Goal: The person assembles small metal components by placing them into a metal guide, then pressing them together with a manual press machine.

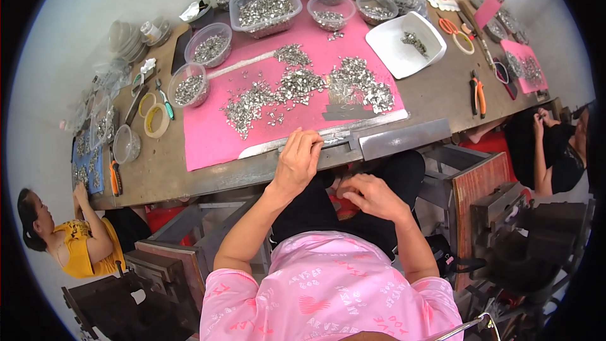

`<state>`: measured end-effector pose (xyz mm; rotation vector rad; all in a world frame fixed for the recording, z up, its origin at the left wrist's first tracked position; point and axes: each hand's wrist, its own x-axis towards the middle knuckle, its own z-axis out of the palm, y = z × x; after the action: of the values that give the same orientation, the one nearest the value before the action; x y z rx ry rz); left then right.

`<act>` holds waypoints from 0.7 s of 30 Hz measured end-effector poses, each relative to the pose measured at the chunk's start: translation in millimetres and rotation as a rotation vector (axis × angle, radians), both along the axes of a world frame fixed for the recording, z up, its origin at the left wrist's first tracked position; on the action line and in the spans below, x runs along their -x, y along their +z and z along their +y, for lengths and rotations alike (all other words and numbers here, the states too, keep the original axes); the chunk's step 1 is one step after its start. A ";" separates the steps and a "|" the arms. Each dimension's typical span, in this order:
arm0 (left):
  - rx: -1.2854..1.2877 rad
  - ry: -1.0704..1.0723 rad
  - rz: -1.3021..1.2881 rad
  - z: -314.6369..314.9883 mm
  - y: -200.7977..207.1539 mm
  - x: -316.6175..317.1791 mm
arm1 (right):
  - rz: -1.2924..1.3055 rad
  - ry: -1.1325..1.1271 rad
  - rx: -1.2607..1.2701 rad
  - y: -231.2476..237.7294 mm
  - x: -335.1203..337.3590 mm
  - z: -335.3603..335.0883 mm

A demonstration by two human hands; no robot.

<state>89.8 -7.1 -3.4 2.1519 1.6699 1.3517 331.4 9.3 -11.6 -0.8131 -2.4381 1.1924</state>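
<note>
My left hand point(298, 159) rests at the table's front edge, fingers bent down onto the near end of a long flat metal strip point(360, 127). The strip lies along the front of a pink mat point(208, 142). My right hand point(374, 196) is lower, over my lap below the table edge, fingers curled; whether it holds anything is hidden. Many small shiny metal pieces point(297, 85) lie scattered in heaps on the mat beyond my left hand. A grey metal plate point(404, 139) sits just right of the strip.
Clear tubs of metal pieces point(265, 7) line the back, a white tray point(394, 50) at the right. Tape rolls point(156, 120) lie left, orange pliers point(478, 96) and scissors point(449, 25) right. One seated person is at the left end point(79, 243), another at the right point(555, 148).
</note>
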 end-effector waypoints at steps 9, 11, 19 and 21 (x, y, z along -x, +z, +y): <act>-0.040 0.120 0.077 -14.3 10.3 4.0 | 0.120 0.096 0.040 43.3 18.4 22.4; -0.034 0.200 0.038 -14.2 7.2 24.5 | 0.141 0.040 -0.106 64.4 34.4 43.0; 0.067 0.316 0.145 5.2 8.2 78.5 | 0.142 0.069 -0.567 25.9 168.7 116.7; 0.070 0.316 0.145 6.5 9.2 80.6 | 0.088 0.072 -0.605 20.5 178.4 119.1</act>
<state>9.2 -0.6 5.8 2.0560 2.1537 1.2053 152.9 128.4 8.9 -0.4800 -2.5491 0.4377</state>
